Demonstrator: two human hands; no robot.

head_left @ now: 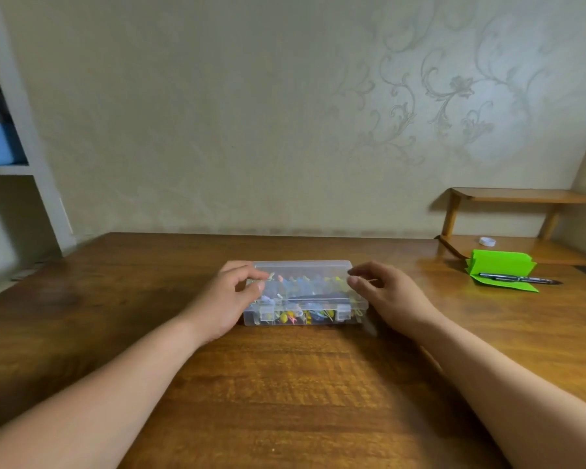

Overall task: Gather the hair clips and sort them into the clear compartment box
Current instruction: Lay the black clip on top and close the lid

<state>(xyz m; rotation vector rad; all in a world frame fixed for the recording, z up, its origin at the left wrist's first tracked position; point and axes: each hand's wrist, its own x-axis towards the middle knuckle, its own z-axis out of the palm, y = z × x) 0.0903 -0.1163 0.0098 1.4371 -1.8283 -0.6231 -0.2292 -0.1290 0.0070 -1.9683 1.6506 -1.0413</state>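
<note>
A clear compartment box [303,267] lies in the middle of the wooden table [285,384], its lid down and two front latches visible. Colourful hair clips [293,316] show through the plastic, yellow, blue and pink among them. My left hand [227,299] rests at the box's left end, thumb and fingers curled on the lid's corner. At the right end, my right hand [389,296] has its fingertips touching the lid's edge. No loose clips are visible on the table.
A green folded paper holder [503,265] with a dark pen [518,278] on it lies at the right. Behind it stands a small wooden shelf [521,198] with a white cap [486,241]. A white shelving unit [21,170] is at the left.
</note>
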